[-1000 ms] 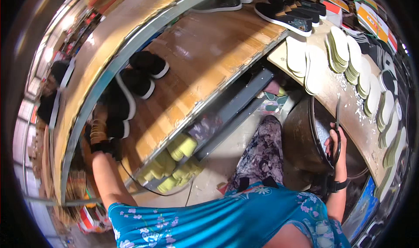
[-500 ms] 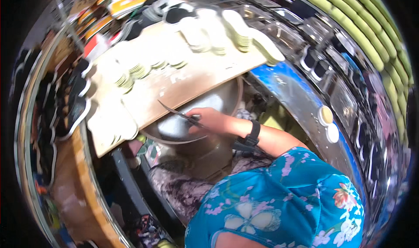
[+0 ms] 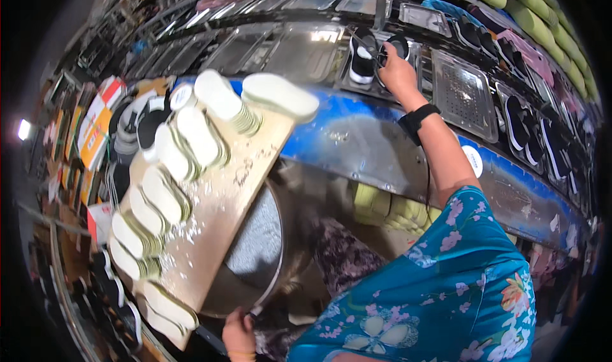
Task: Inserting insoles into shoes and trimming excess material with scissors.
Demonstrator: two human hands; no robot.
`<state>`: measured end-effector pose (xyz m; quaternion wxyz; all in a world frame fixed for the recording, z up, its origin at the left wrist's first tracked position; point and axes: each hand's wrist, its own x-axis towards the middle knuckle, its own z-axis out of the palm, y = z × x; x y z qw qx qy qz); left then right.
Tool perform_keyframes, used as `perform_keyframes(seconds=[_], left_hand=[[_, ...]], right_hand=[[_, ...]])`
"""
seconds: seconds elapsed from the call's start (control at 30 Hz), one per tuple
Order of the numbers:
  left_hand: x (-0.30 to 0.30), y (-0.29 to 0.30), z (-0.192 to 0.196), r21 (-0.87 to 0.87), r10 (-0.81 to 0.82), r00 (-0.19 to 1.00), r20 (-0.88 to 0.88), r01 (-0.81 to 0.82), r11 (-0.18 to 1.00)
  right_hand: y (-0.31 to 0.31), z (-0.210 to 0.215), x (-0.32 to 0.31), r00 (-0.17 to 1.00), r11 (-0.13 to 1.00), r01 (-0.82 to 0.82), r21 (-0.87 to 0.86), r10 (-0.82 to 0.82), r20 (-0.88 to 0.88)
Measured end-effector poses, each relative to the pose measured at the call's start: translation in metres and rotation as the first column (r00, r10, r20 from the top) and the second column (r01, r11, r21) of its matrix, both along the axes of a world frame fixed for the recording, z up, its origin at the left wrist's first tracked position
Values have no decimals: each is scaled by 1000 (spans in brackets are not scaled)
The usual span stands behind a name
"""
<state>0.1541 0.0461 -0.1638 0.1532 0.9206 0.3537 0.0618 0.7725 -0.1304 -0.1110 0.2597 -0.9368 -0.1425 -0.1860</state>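
Observation:
My right hand is stretched out to the metal racks, its fingers closed on a pair of dark scissors. The blades reach over a black shoe with a white sole. That shoe and another black shoe, partly hidden by the hand, sit in a metal tray. Low in the view, my left hand is beside the near rim of a large round basin. Its fingers are curled, and what they hold, if anything, cannot be made out.
Stacks of cream insoles line a wooden board lying over the basin. A blue-edged metal ledge runs before the racks, bearing a round white lid. More black shoes stand in trays at right.
The view has swung right toward the racks. My right hand has gone from over the basin to the shoe tray, still with the scissors. My left hand has come into view.

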Motion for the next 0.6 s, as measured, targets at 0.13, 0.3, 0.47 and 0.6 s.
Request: perform_keyframes(seconds=[0.13, 0.3, 0.47, 0.6], left_hand=[[101, 8, -47, -188, -67, 993, 98, 84, 979], [130, -5, -67, -184, 119, 993, 21, -113, 976], [115, -6, -76, -46, 108, 991, 80, -104, 993], [112, -8, -76, -69, 197, 974, 108, -190, 979]], right_hand=[[-10, -7, 58, 998, 996, 63, -68, -63, 4], [39, -38, 93, 941, 936, -340, -95, 337, -41], [52, -66, 125, 952, 935, -307, -176, 298, -74], [7, -77, 171, 943, 982, -187, -35, 189, 275]])
